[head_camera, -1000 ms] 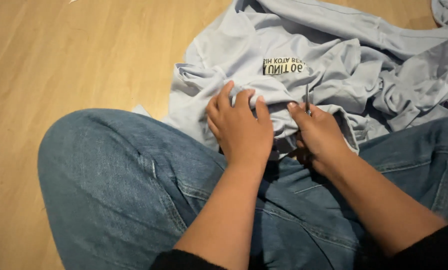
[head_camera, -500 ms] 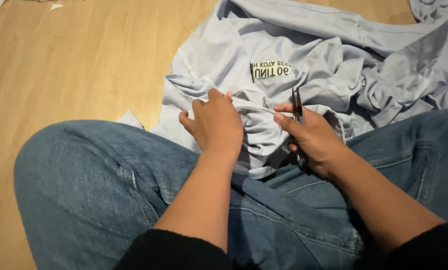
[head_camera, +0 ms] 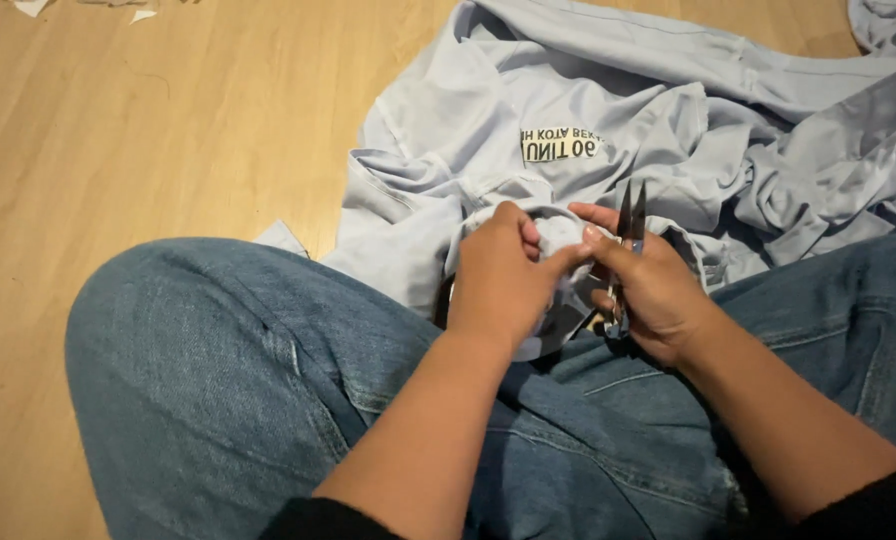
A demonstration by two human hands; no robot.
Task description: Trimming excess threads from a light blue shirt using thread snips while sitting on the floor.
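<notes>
A pale blue garment (head_camera: 608, 110) with a small printed label patch (head_camera: 562, 145) lies crumpled on the wooden floor and over my lap. My left hand (head_camera: 498, 285) pinches a bunched fold of this fabric close to my lap. My right hand (head_camera: 648, 290) holds small metal scissors (head_camera: 628, 225), blades pointing up and away, nearly closed, right beside the pinched fold. Thumb and forefinger of the right hand also touch the cloth. Both hands meet over the fabric between my knees.
My legs in blue jeans (head_camera: 228, 380) fill the lower part of the view. The wooden floor (head_camera: 148, 130) stretches to the left. A few small pale scraps (head_camera: 33, 8) lie at the far top left edge.
My left hand went from lying flat on the cloth to pinching a fold. The scissors in my right hand have risen beside it.
</notes>
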